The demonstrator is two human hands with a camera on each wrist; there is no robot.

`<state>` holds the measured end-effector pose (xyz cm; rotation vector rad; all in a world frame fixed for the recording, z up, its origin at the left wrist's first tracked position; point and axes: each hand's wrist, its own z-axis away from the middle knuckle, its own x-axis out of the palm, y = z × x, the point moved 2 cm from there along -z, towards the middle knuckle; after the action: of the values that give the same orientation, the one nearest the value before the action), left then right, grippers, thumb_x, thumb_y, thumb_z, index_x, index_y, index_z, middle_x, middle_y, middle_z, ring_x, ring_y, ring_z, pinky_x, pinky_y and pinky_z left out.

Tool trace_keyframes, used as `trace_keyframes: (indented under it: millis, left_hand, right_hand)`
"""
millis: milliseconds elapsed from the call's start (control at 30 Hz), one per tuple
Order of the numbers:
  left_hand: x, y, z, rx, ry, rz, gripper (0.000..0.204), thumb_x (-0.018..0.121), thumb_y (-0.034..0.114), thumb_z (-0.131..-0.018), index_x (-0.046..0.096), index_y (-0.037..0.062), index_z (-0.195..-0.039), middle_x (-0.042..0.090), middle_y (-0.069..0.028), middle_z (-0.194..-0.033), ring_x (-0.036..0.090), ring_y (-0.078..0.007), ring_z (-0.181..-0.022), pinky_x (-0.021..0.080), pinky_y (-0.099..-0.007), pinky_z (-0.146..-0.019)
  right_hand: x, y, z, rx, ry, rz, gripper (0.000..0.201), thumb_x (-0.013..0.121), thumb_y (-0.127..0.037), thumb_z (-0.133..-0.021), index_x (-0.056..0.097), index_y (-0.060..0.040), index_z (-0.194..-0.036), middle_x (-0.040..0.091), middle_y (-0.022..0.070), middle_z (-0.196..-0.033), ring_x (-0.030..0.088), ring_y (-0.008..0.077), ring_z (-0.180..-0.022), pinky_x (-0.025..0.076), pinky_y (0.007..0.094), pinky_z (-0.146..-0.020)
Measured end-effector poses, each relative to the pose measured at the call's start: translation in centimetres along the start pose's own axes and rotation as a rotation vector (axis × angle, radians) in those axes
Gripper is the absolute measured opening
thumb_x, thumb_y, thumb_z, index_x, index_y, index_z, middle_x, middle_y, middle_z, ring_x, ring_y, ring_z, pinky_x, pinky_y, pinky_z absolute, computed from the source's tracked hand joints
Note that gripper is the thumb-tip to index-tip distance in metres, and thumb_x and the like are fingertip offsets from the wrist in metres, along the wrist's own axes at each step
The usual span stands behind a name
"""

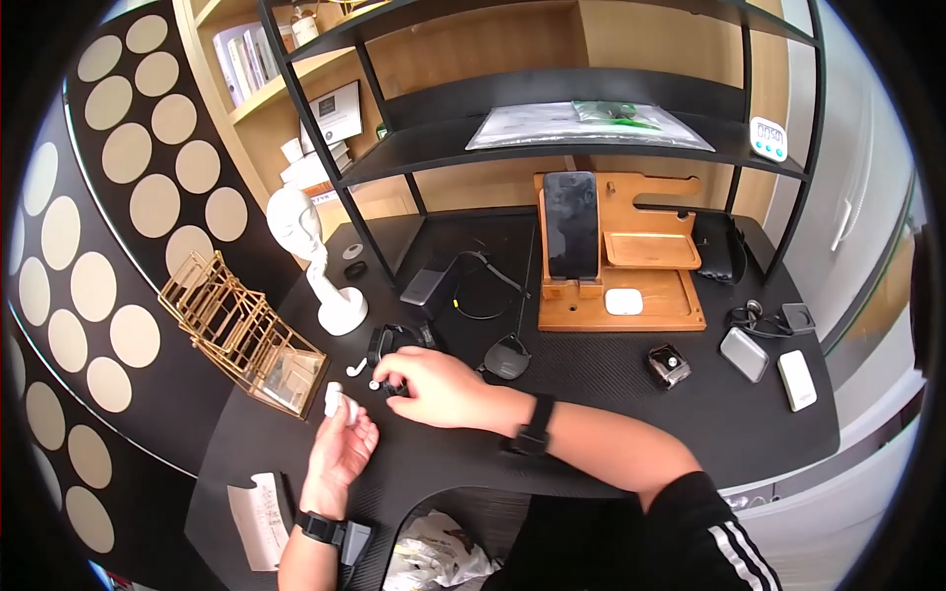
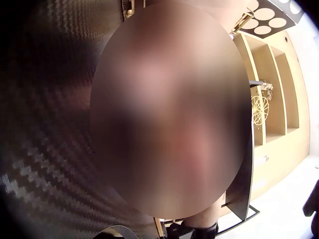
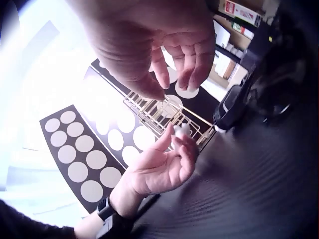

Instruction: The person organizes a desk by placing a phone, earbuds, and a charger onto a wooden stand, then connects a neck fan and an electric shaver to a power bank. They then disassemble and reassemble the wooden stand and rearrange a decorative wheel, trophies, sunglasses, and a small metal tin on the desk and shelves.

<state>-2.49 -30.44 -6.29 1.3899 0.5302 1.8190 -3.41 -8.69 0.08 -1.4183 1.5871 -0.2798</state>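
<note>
In the head view my left hand is palm up and grips a small white earbud case between thumb and fingers. My right hand hovers a little further right, palm down, with fingers bent. The right wrist view shows a gap between its thumb and fingers with nothing in it. White earbuds show by its fingertips, beside a black headset-like thing that the hand partly covers. A large blur hides the left hand's work in the left wrist view.
A wooden stand holds a phone and a white case. Left stand a white mannequin head and a gold wire rack. Sunglasses, a power bank and a paper sheet lie on the black desk.
</note>
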Motion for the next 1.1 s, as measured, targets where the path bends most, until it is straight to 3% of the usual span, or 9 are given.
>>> trace_keyframes:
  millis: [100, 167, 267, 300, 433, 533, 567, 867, 1100]
  left_hand:
    - [0.4, -0.6, -0.1, -0.058, -0.048, -0.023, 0.028, 0.047, 0.033, -0.096, 0.052, 0.0058, -0.101, 0.063, -0.0055, -0.081, 0.063, -0.0162, -0.072, 0.055, -0.0322, -0.070]
    - [0.1, -0.8, 0.0, -0.039, -0.050, -0.037, 0.024, 0.047, 0.029, -0.096, 0.050, 0.0064, -0.104, 0.063, -0.0082, -0.085, 0.063, -0.0180, -0.075, 0.056, -0.0346, -0.073]
    - [0.6, -1.0, 0.3, 0.022, -0.075, -0.067, 0.020, 0.050, 0.019, -0.095, 0.047, 0.0073, -0.111, 0.063, -0.0101, -0.087, 0.064, -0.0204, -0.078, 0.056, -0.0363, -0.075]
    - [0.7, -1.2, 0.5, 0.052, -0.068, -0.109, 0.020, 0.049, 0.019, -0.096, 0.048, 0.0072, -0.112, 0.063, -0.0098, -0.088, 0.063, -0.0202, -0.079, 0.056, -0.0363, -0.075]
    - [0.9, -1.3, 0.5, 0.087, -0.060, -0.138, 0.021, 0.050, 0.016, -0.095, 0.048, 0.0075, -0.114, 0.063, -0.0099, -0.091, 0.063, -0.0199, -0.080, 0.057, -0.0365, -0.076]
    - [1.1, -1.3, 0.7, 0.105, -0.076, -0.163, 0.021, 0.051, 0.013, -0.094, 0.047, 0.0072, -0.114, 0.063, -0.0097, -0.091, 0.064, -0.0191, -0.080, 0.057, -0.0348, -0.074]
    - [1.3, -1.2, 0.7, 0.121, -0.072, -0.210, 0.022, 0.052, 0.012, -0.093, 0.047, 0.0062, -0.114, 0.063, -0.0093, -0.091, 0.064, -0.0186, -0.079, 0.058, -0.0341, -0.074]
    - [1.9, -1.5, 1.3, 0.240, 0.001, -0.340, 0.027, 0.054, 0.006, -0.092, 0.046, 0.0055, -0.118, 0.060, -0.0073, -0.096, 0.063, -0.0158, -0.080, 0.058, -0.0298, -0.068]
    - [2.2, -1.5, 1.5, 0.242, -0.028, -0.389, 0.036, 0.055, -0.001, -0.088, 0.045, 0.0066, -0.122, 0.060, -0.0083, -0.100, 0.064, -0.0190, -0.087, 0.060, -0.0291, -0.065]
  right_hand:
    - [3.6, 1.9, -3.6, -0.042, 0.070, 0.127, 0.029, 0.064, -0.012, -0.071, 0.061, -0.0079, -0.100, 0.059, 0.0097, -0.092, 0.062, 0.0248, -0.080, 0.049, 0.0360, -0.068]
    - [5.0, 2.6, -5.3, 0.111, -0.018, 0.297, 0.027, 0.064, -0.009, -0.068, 0.064, -0.0073, -0.096, 0.062, 0.0119, -0.094, 0.061, 0.0291, -0.090, 0.049, 0.0393, -0.075]
    - [6.7, 2.9, -6.5, 0.128, -0.156, 0.519, 0.020, 0.065, -0.011, -0.068, 0.067, -0.0083, -0.088, 0.065, 0.0116, -0.088, 0.061, 0.0298, -0.091, 0.048, 0.0407, -0.076]
    - [7.4, 3.1, -6.5, 0.088, -0.156, 0.581, 0.014, 0.064, -0.016, -0.069, 0.069, -0.0118, -0.082, 0.067, 0.0100, -0.080, 0.062, 0.0288, -0.087, 0.047, 0.0412, -0.072]
    - [8.1, 4.1, -6.7, -0.036, -0.163, 0.683, 0.011, 0.061, -0.020, -0.073, 0.069, -0.0139, -0.077, 0.067, 0.0069, -0.078, 0.061, 0.0248, -0.079, 0.046, 0.0379, -0.065]
    - [8.3, 4.3, -6.8, -0.027, -0.211, 0.764, 0.012, 0.059, -0.020, -0.074, 0.069, -0.0133, -0.072, 0.067, 0.0048, -0.075, 0.061, 0.0229, -0.079, 0.046, 0.0364, -0.063]
    - [8.4, 4.3, -6.6, -0.064, -0.145, 0.770, 0.013, 0.059, -0.021, -0.074, 0.068, -0.0133, -0.068, 0.067, 0.0038, -0.074, 0.061, 0.0212, -0.078, 0.046, 0.0353, -0.062]
    - [8.0, 4.7, -6.2, -0.174, -0.212, 0.800, 0.010, 0.061, -0.019, -0.072, 0.069, -0.0129, -0.069, 0.068, 0.0048, -0.073, 0.065, 0.0216, -0.076, 0.046, 0.0356, -0.064]
    - [7.7, 5.0, -6.4, -0.168, -0.182, 0.793, 0.011, 0.061, -0.018, -0.073, 0.069, -0.0119, -0.068, 0.067, 0.0050, -0.069, 0.066, 0.0221, -0.073, 0.048, 0.0350, -0.065]
